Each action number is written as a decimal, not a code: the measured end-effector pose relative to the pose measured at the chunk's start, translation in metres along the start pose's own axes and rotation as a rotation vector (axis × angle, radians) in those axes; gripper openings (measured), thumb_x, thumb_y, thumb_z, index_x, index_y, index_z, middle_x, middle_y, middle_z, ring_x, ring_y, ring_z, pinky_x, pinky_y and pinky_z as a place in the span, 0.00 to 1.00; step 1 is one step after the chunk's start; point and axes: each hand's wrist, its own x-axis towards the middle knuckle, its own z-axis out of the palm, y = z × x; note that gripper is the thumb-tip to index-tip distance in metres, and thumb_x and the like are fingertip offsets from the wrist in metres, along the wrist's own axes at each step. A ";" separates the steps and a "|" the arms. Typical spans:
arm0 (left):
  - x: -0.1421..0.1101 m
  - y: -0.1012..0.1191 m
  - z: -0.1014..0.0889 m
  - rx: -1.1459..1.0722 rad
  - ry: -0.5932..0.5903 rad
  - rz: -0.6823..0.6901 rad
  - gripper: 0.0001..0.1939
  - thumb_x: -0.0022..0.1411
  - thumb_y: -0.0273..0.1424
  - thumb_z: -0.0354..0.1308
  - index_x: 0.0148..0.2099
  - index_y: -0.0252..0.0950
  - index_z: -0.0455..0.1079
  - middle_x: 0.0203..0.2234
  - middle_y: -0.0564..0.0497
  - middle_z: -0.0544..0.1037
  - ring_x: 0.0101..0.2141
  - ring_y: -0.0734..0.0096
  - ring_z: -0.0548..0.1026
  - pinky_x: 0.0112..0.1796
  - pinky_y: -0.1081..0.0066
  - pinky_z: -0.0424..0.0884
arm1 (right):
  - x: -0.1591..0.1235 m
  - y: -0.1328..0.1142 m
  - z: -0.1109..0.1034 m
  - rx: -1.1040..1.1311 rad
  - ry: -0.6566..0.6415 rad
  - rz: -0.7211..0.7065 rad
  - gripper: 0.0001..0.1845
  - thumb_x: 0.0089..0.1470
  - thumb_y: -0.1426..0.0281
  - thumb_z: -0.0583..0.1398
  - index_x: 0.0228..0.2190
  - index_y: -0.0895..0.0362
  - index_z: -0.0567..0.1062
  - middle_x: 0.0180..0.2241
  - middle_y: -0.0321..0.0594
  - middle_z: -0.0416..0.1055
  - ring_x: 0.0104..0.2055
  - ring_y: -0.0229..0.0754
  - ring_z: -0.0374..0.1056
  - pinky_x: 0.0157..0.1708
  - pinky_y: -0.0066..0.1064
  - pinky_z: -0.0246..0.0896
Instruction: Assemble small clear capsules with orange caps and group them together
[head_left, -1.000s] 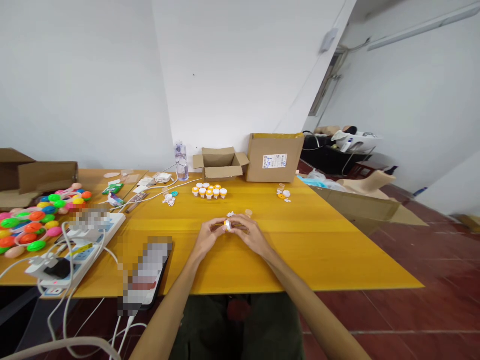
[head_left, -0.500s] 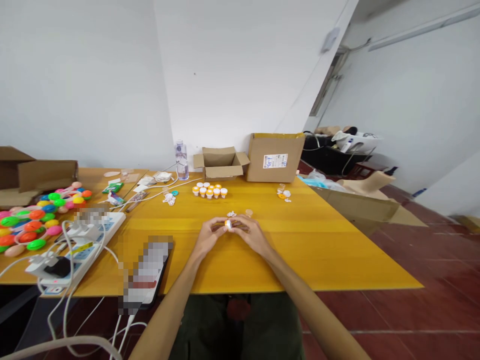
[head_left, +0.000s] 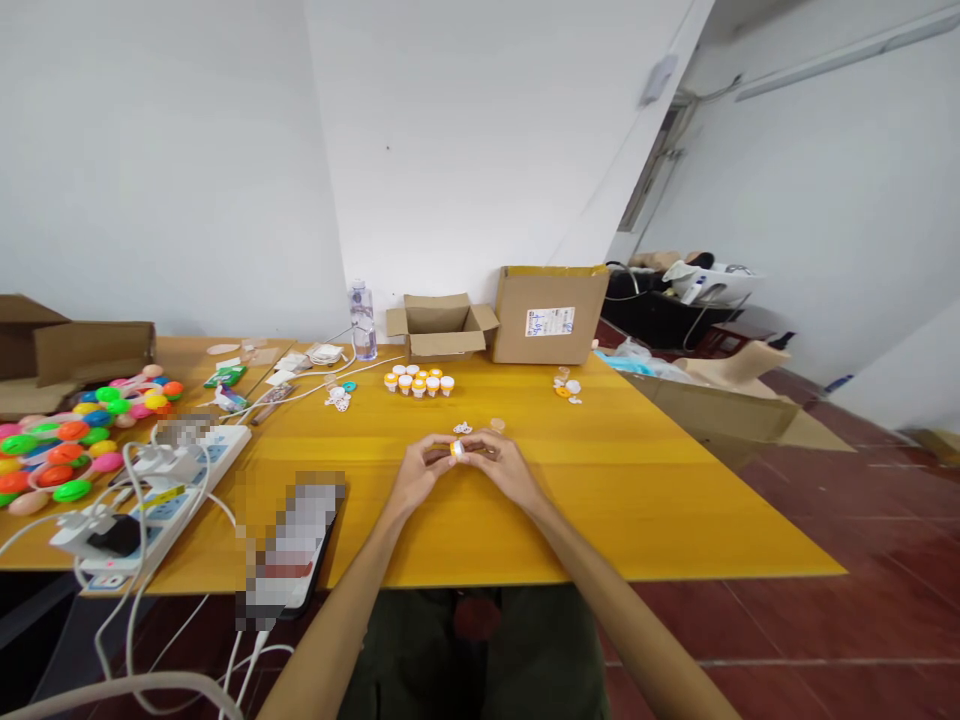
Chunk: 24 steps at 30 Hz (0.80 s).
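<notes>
Between the fingertips of both hands is a small white and orange plastic piece (head_left: 457,450), held just above the table. My left hand (head_left: 420,468) pinches its left side and my right hand (head_left: 502,466) its right side; both are closed on it. Just beyond my fingers lie small white perforated parts (head_left: 463,428) and a clear round piece (head_left: 497,425). Farther back, several similar white and orange pieces (head_left: 420,383) stand grouped in rows. The fingers partly hide the held piece.
An open cardboard box (head_left: 446,343) and a closed carton (head_left: 551,318) stand at the back, beside a water bottle (head_left: 363,322). On the left are a phone (head_left: 300,540), a power strip (head_left: 165,510) with cables and colourful balls (head_left: 75,430). Loose parts (head_left: 564,391) lie back right.
Both hands stay nearly in place. The held piece has turned slightly between my fingertips.
</notes>
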 end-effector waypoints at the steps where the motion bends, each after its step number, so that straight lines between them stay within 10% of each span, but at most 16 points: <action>1: 0.000 0.000 0.000 -0.002 -0.003 0.000 0.19 0.47 0.39 0.70 0.41 0.37 0.74 0.41 0.45 0.82 0.43 0.58 0.80 0.48 0.60 0.74 | 0.000 0.000 0.000 -0.004 -0.004 0.006 0.11 0.50 0.59 0.65 0.33 0.53 0.80 0.37 0.39 0.78 0.41 0.45 0.73 0.43 0.36 0.71; 24: 0.000 -0.013 0.006 0.146 0.032 0.118 0.11 0.50 0.25 0.64 0.38 0.36 0.70 0.35 0.50 0.77 0.38 0.67 0.77 0.45 0.65 0.73 | 0.000 0.004 0.011 0.104 -0.087 0.123 0.18 0.46 0.54 0.67 0.31 0.55 0.77 0.32 0.40 0.79 0.34 0.44 0.76 0.38 0.37 0.73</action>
